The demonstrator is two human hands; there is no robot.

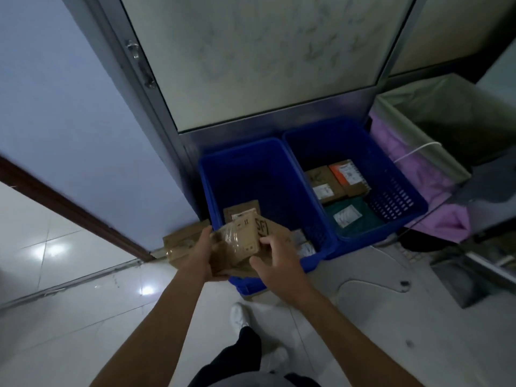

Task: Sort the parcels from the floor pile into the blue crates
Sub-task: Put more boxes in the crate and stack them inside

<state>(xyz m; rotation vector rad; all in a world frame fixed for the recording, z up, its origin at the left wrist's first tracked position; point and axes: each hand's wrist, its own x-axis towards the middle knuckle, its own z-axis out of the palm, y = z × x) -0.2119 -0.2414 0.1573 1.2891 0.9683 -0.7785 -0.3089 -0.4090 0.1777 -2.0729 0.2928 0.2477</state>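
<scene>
I hold a small brown cardboard parcel [242, 247] wrapped in clear tape over the near end of the left blue crate [220, 185]. My left hand [198, 256] grips its left side and my right hand [275, 258] grips its right side. Under it in that crate lie a brown envelope parcel [245, 209] and a flat brown parcel with black lettering [275, 226]. The right blue crate [396, 174] holds brown boxes [325, 180], an orange-labelled box [347, 171] and a dark green bag parcel [351, 216]. More brown parcels [181, 241] lie on the floor left of the left crate.
Both crates stand against a metal-framed glass door [251, 57]. A lined bin with purple plastic [418, 152] stands right of them. A blue wall with a brown skirting board [69, 208] runs on the left. My white shoes [240, 314] are on the glossy tiled floor.
</scene>
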